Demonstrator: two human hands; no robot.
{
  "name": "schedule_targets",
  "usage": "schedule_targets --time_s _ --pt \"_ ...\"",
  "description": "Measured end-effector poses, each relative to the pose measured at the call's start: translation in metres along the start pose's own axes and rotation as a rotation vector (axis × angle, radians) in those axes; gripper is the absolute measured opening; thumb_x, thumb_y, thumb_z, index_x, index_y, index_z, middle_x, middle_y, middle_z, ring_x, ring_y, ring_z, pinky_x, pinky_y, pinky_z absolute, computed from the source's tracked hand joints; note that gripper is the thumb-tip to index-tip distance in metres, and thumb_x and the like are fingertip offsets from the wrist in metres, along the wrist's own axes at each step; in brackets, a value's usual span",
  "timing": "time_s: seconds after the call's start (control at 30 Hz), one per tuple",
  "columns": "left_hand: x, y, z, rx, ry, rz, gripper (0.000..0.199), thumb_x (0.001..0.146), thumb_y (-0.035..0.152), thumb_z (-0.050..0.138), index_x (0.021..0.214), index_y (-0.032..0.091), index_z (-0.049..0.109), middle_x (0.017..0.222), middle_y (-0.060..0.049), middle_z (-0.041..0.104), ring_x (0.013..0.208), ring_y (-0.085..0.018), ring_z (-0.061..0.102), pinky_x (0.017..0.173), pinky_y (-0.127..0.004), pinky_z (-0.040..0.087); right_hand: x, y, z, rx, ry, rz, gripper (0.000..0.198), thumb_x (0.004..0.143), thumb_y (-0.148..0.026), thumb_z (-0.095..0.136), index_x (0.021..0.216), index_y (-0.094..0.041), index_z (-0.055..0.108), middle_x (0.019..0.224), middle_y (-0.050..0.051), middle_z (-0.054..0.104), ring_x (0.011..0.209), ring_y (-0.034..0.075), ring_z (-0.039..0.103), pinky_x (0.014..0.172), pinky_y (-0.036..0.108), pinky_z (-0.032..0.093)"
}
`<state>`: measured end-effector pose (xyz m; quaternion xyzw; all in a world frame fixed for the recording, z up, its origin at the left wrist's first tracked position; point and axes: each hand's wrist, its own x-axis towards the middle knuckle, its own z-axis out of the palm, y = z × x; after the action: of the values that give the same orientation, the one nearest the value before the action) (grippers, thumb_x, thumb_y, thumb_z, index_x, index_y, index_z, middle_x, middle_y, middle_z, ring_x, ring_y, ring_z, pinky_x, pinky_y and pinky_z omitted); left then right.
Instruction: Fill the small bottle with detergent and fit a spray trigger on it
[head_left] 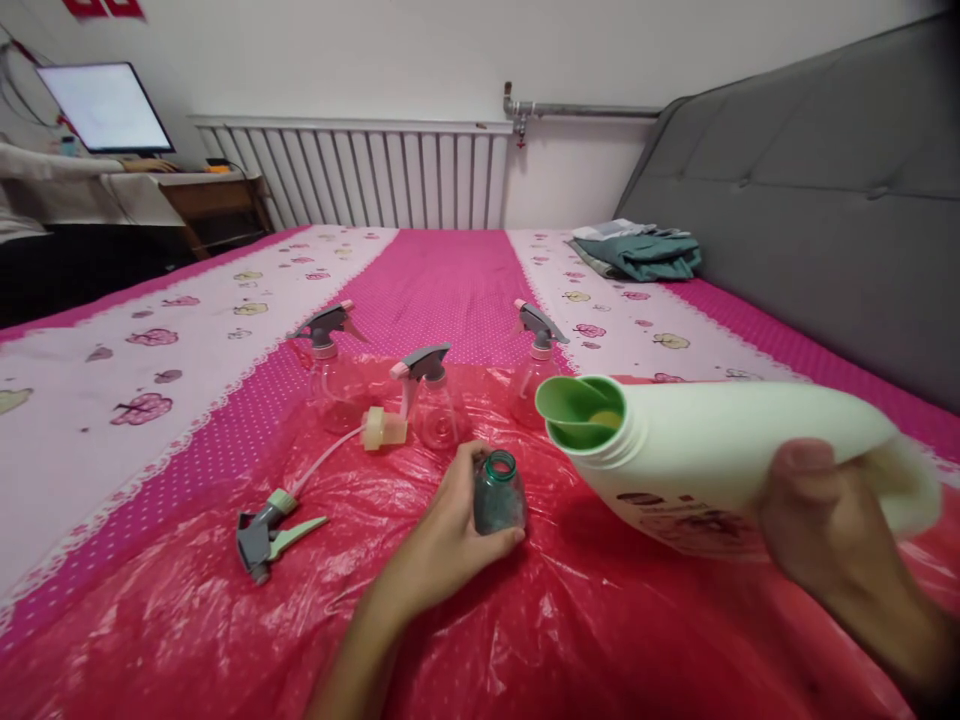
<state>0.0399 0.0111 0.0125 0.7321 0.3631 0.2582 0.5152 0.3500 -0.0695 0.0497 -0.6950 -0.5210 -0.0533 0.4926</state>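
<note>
My left hand [450,535] is wrapped round a small see-through green bottle [501,498], whose uncapped neck points up. My right hand [832,530] grips a large white detergent jug [697,440] by its handle end, and the jug lies tilted nearly level. Its green pouring spout [581,412] faces left, above and to the right of the small bottle, apart from it. A loose grey and green spray head [259,535] rests to the left, its thin tube leading toward a pale yellow cap [384,428].
Three clear spray bottles with grey and pink heads stand behind: a left one [334,385], a middle one [441,410] and a right one [532,375]. Red plastic sheeting [337,640] covers the bed's near part. Folded clothes [637,250] lie far right. Another person's arm [67,160] rests at a desk.
</note>
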Motion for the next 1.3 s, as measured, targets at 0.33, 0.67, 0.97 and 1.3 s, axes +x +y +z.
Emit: schedule_targets --time_s 0.33,0.67,0.97,1.3 --pt "0.0 -0.002 0.003 -0.01 0.005 0.049 0.069 0.088 0.021 0.075 0.144 0.027 0.035 0.149 -0.014 0.053 0.138 -0.037 0.054 0.115 -0.054 0.043 0.006 -0.004 0.001 -0.383 -0.099 -0.078 0.107 0.072 -0.107 0.012 0.074 -0.018 0.07 0.075 0.019 0.069 0.081 0.045 0.072 0.065 0.056 0.058" --pt "0.001 -0.006 0.005 -0.002 0.012 0.062 0.067 0.088 0.024 0.076 0.143 0.027 0.037 0.145 -0.014 0.054 0.134 -0.037 0.056 0.114 -0.054 0.043 0.008 0.011 0.001 -0.607 -0.062 -0.347 0.101 0.09 -0.09 0.009 0.082 -0.016 0.078 0.074 0.015 0.071 0.074 0.039 0.073 0.058 0.048 0.057" --pt "0.001 -0.003 0.005 -0.009 0.024 0.075 0.064 0.086 0.021 0.076 0.14 0.026 0.041 0.137 -0.012 0.058 0.128 -0.036 0.058 0.111 -0.055 0.045 0.007 0.017 0.001 -0.658 0.012 -0.586 0.085 0.101 -0.074 0.022 0.087 -0.011 0.077 0.072 0.015 0.07 0.067 0.038 0.071 0.052 0.047 0.056" --pt "0.001 0.0 0.007 -0.017 0.036 0.081 0.063 0.085 0.018 0.074 0.139 0.026 0.043 0.137 -0.012 0.059 0.126 -0.035 0.06 0.109 -0.053 0.047 0.005 0.019 -0.001 -0.74 0.072 -0.696 0.075 0.103 -0.066 0.027 0.102 -0.008 0.075 0.079 0.017 0.071 0.077 0.04 0.072 0.06 0.048 0.057"
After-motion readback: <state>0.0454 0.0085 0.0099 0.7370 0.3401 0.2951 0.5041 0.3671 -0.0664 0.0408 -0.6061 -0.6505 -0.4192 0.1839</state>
